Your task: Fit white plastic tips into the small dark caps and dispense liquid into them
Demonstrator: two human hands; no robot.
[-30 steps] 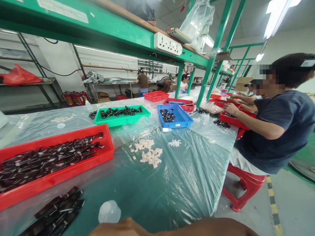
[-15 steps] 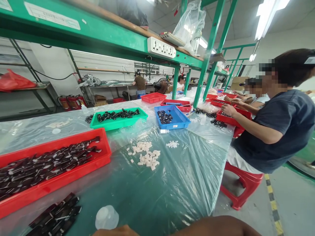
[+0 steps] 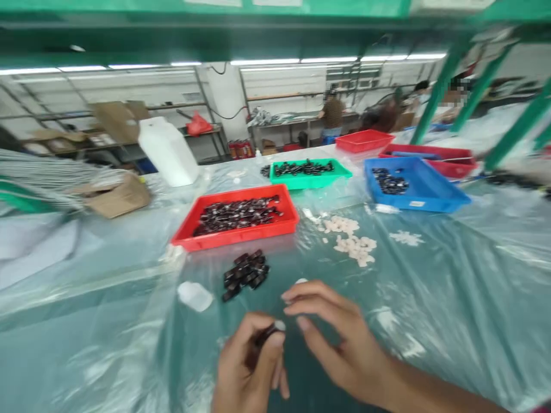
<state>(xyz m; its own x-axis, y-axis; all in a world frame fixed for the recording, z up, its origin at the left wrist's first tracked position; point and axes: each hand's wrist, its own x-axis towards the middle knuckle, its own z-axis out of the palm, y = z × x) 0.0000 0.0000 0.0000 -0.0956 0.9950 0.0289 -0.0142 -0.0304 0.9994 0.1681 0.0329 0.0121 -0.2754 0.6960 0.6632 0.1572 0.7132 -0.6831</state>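
My left hand is closed round a small dark part whose pale round end pokes out between thumb and forefinger. Just to its right, my right hand has its fingers stretched out and apart, with nothing visible in them. Behind those fingertips peeks the edge of a whitish object, mostly hidden. A pile of shiny black parts lies beyond my left hand, and a translucent white bottle rests on its side left of the pile. Small off-white pieces are spread beyond my right hand.
Past the pile stands a red tray of black parts. Farther back are a green tray and a blue tray. Tiny white bits lie at the right. A white jug stands at left, under the green shelf beam.
My view has swung left and down, bringing both hands fully into sight. Earlier only part of a hand and an arm showed at the bottom edge. The nearby co-worker has left the view.
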